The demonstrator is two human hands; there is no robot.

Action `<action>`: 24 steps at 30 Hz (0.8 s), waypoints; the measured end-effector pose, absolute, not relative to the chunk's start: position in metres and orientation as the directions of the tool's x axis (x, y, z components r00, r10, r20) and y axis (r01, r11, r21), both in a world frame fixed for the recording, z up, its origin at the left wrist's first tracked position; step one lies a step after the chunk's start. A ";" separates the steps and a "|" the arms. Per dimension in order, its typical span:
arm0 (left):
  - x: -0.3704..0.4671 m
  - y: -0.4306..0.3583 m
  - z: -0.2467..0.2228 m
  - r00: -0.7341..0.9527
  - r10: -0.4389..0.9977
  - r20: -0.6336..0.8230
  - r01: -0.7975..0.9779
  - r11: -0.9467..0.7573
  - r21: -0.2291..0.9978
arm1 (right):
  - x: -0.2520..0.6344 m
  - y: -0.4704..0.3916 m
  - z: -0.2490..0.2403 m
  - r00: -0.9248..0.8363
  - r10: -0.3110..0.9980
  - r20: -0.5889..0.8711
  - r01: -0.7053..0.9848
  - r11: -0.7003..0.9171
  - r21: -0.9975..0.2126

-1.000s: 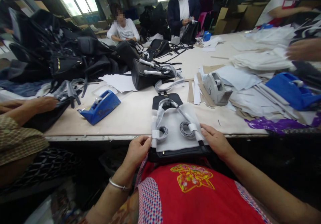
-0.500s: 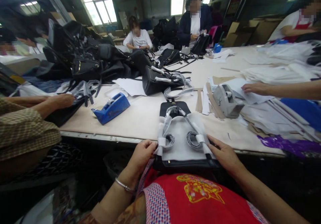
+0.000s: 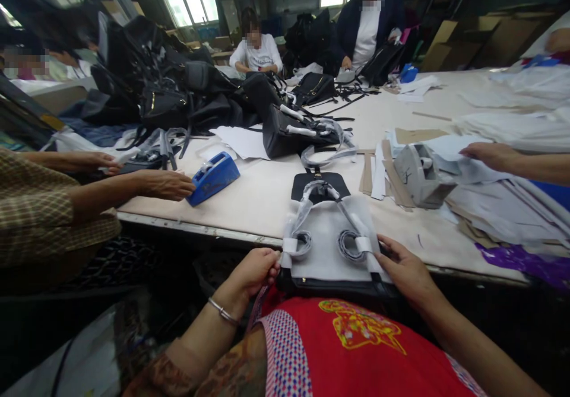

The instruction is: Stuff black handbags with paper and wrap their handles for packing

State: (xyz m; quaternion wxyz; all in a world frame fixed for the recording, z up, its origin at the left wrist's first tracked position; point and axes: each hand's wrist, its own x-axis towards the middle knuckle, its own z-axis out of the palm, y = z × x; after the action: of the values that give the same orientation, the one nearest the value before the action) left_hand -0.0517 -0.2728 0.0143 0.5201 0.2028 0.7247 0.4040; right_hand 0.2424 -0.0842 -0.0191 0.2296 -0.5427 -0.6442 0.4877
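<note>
A black bag (image 3: 317, 186) lies at the table's near edge, its front covered by a white sheet (image 3: 323, 248). Its handle and two coiled straps are wrapped in clear film, with white bands around the coils. My left hand (image 3: 258, 266) pinches the bag's left edge beside the left band; its fingers are closed. At the right edge, my right hand (image 3: 403, 266) has its thumb and fingers on the side of the bag and the sheet, partly hidden behind it.
A blue tape dispenser (image 3: 216, 177) stands left, a co-worker's hand (image 3: 167, 184) at it. Right are a grey tape dispenser (image 3: 421, 177), paper sheets (image 3: 503, 207) and another person's hand (image 3: 490, 155). Black bags (image 3: 164, 103) are piled at the back left; people work across the table.
The view has shifted slightly. The co-worker's hand at the left has reached the blue dispenser. The person in dark clothing at the back has moved a black bag. My hands keep their hold.
</note>
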 end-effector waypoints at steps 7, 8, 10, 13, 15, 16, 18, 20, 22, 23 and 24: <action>-0.052 -0.265 0.020 -0.457 0.808 -0.372 -0.128 0.354 0.926 | 0.245 -0.078 -0.007 -0.313 0.927 -0.208 0.577 0.011 -0.817; -0.053 -0.265 0.021 -0.428 0.821 -0.377 -0.159 0.342 0.926 | 0.246 -0.077 -0.005 -0.321 0.921 -0.219 0.612 0.025 -0.791; -0.054 -0.264 0.021 -0.345 0.841 -0.417 -0.218 0.360 0.907 | 0.246 -0.074 -0.003 -0.335 0.911 -0.240 0.668 0.049 -0.743; -0.055 -0.264 0.018 -0.311 0.850 -0.426 -0.196 0.381 0.903 | 0.246 -0.073 -0.004 -0.340 0.908 -0.247 0.709 0.075 -0.701; -0.057 -0.265 0.015 -0.311 0.844 -0.437 -0.182 0.399 0.899 | 0.245 -0.073 -0.006 -0.327 0.912 -0.246 0.721 0.072 -0.690; -0.057 -0.264 0.013 -0.307 0.841 -0.445 -0.178 0.409 0.895 | 0.244 -0.073 -0.007 -0.320 0.916 -0.244 0.721 0.068 -0.689; -0.058 -0.263 0.008 -0.342 0.829 -0.442 -0.141 0.420 0.897 | 0.243 -0.074 -0.008 -0.315 0.918 -0.239 0.714 0.063 -0.697; -0.057 -0.261 0.001 -0.433 0.800 -0.415 -0.058 0.435 0.899 | 0.241 -0.075 -0.009 -0.323 0.918 -0.229 0.698 0.068 -0.713; -0.053 -0.260 -0.006 -0.510 0.764 -0.395 -0.003 0.458 0.889 | 0.239 -0.075 -0.009 -0.331 0.919 -0.216 0.690 0.080 -0.720; -0.050 -0.259 -0.009 -0.517 0.754 -0.406 -0.012 0.468 0.883 | 0.238 -0.075 -0.009 -0.334 0.919 -0.210 0.689 0.085 -0.720; -0.047 -0.259 -0.011 -0.499 0.753 -0.429 -0.051 0.468 0.882 | 0.237 -0.075 -0.010 -0.335 0.920 -0.204 0.687 0.089 -0.722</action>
State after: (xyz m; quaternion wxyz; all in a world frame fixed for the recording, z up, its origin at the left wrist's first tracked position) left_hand -0.0468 -0.2595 -0.0107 0.4398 0.2389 0.7353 0.4569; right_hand 0.2371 -0.0750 -0.0096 0.1528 -0.5562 -0.7221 0.3820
